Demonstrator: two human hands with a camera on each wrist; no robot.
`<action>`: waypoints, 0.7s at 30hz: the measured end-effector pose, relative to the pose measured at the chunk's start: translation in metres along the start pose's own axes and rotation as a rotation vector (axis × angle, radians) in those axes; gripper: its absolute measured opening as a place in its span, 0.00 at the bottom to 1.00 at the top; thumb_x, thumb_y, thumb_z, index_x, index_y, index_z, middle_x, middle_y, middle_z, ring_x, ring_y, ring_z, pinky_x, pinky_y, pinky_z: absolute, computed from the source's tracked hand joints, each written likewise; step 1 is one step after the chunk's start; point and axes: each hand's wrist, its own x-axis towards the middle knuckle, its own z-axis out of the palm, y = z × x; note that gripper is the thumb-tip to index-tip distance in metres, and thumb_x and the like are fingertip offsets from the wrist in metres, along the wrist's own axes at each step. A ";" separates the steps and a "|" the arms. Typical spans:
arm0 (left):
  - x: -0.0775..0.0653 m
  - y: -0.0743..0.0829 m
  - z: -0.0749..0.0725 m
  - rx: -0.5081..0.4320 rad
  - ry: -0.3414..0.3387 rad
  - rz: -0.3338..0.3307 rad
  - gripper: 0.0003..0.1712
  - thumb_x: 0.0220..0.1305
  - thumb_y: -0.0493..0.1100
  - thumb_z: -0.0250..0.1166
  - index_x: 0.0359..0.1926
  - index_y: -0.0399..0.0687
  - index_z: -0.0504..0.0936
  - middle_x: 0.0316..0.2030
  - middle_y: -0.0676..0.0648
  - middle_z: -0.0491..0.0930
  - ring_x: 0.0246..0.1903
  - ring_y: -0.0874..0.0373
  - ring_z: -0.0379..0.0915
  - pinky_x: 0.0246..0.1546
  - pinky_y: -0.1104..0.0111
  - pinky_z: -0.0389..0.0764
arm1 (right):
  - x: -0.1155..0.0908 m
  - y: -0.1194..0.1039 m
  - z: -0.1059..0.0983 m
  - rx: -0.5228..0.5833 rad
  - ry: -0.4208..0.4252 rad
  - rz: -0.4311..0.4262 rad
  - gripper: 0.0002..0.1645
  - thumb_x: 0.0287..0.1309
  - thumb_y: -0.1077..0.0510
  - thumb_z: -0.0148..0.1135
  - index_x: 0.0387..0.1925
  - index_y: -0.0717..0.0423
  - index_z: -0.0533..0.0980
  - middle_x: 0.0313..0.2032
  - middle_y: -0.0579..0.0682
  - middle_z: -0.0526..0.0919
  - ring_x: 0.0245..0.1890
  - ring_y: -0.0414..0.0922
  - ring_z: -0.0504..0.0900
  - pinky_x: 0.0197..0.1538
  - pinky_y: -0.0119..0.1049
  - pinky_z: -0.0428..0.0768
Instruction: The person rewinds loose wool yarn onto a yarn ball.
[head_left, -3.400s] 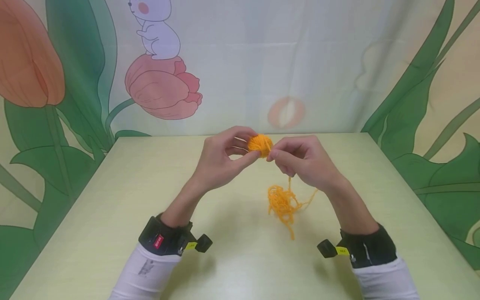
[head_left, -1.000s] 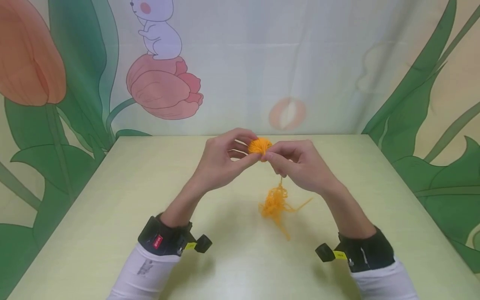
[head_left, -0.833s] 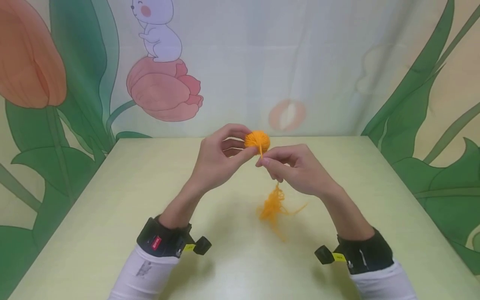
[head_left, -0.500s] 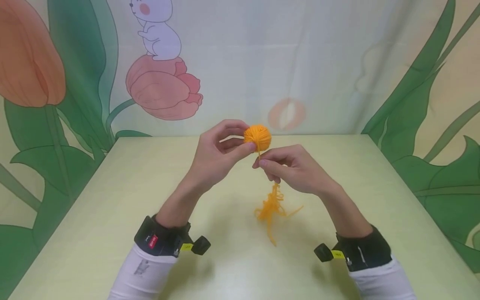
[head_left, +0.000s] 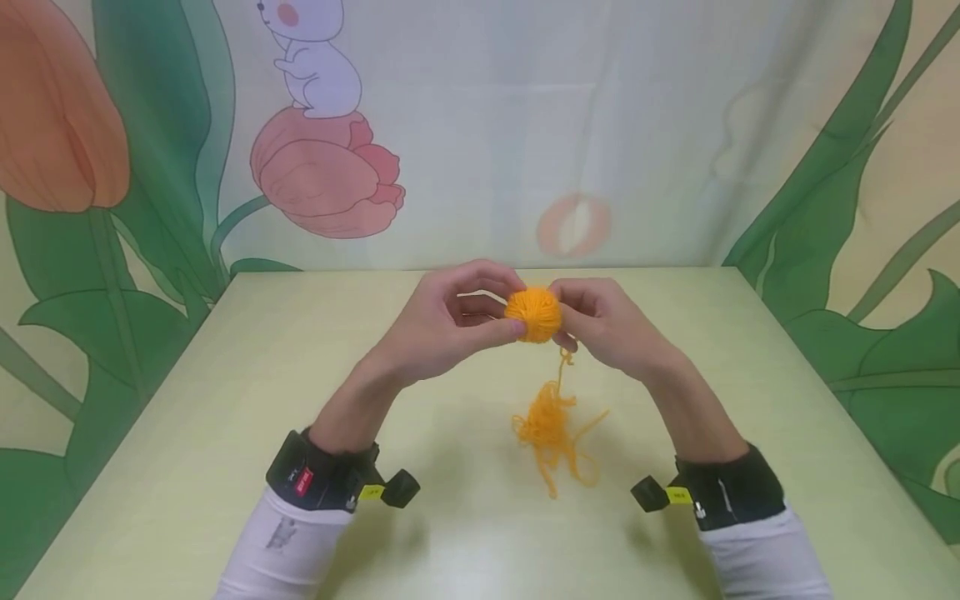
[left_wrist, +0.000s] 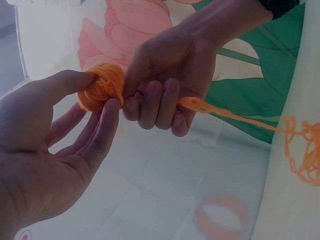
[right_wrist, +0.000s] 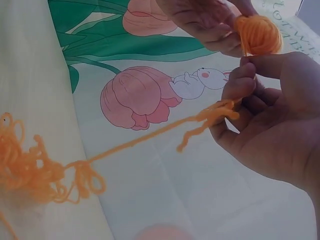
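Observation:
A small orange ball of yarn [head_left: 534,315] is held up over the far part of the table by my left hand [head_left: 450,321], thumb on its near side and fingers behind. My right hand [head_left: 611,321] is close against the ball's right side, partly hidden by it in the head view. In the right wrist view its thumb and forefinger pinch the yarn strand [right_wrist: 245,49] right at the ball [right_wrist: 260,35]. The strand runs out through the curled fingers of the right hand [left_wrist: 160,100] in the left wrist view. Below hangs a loose yarn tangle [head_left: 549,421].
The pale yellow table [head_left: 225,467] ends at a printed curtain [head_left: 480,133] with tulips and a rabbit. Each wrist wears a black strap [head_left: 322,471] with a small camera block [head_left: 401,488] sticking inward.
Over the last half second the ball has come down and slightly right, and my right hand has gone up and right, round behind the ball. The tangle has shifted and spread a little.

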 end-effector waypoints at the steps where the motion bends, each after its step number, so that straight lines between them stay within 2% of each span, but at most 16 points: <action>1: 0.000 -0.001 0.000 0.012 -0.019 0.006 0.19 0.70 0.30 0.76 0.59 0.41 0.86 0.54 0.41 0.88 0.48 0.44 0.93 0.56 0.55 0.97 | 0.000 0.001 -0.001 0.012 0.012 0.014 0.13 0.86 0.60 0.59 0.42 0.62 0.84 0.27 0.48 0.78 0.26 0.46 0.73 0.33 0.34 0.78; 5: 0.000 -0.004 0.000 0.075 -0.082 0.026 0.18 0.68 0.30 0.76 0.56 0.40 0.87 0.54 0.41 0.87 0.46 0.46 0.92 0.54 0.55 0.97 | 0.000 0.002 -0.003 0.053 0.056 0.053 0.17 0.86 0.54 0.59 0.38 0.60 0.83 0.26 0.46 0.76 0.27 0.46 0.70 0.32 0.32 0.74; 9: 0.000 -0.005 0.001 0.147 -0.103 0.042 0.17 0.67 0.31 0.77 0.55 0.42 0.87 0.53 0.43 0.89 0.45 0.49 0.93 0.54 0.56 0.97 | 0.000 0.001 -0.004 0.082 0.093 0.053 0.19 0.85 0.51 0.60 0.35 0.58 0.81 0.22 0.46 0.68 0.25 0.46 0.65 0.30 0.33 0.69; 15: 0.001 -0.011 0.001 0.289 -0.074 0.076 0.16 0.67 0.33 0.79 0.54 0.45 0.88 0.50 0.46 0.91 0.43 0.56 0.93 0.50 0.62 0.97 | -0.004 -0.004 -0.005 0.099 0.116 0.036 0.14 0.84 0.52 0.62 0.41 0.57 0.86 0.20 0.45 0.65 0.22 0.46 0.62 0.27 0.34 0.63; 19: 0.003 -0.014 0.001 0.384 -0.022 0.089 0.17 0.67 0.34 0.80 0.55 0.43 0.89 0.49 0.46 0.92 0.43 0.56 0.93 0.48 0.66 0.97 | -0.007 -0.007 -0.005 0.102 0.116 0.005 0.12 0.83 0.56 0.63 0.45 0.59 0.87 0.20 0.46 0.65 0.22 0.46 0.62 0.26 0.36 0.61; 21: 0.003 -0.015 0.001 0.413 0.007 0.090 0.18 0.67 0.35 0.80 0.55 0.43 0.88 0.48 0.45 0.92 0.43 0.56 0.94 0.48 0.67 0.96 | -0.009 -0.010 -0.005 0.095 0.115 -0.005 0.11 0.83 0.57 0.63 0.46 0.60 0.87 0.21 0.46 0.68 0.23 0.46 0.65 0.26 0.35 0.62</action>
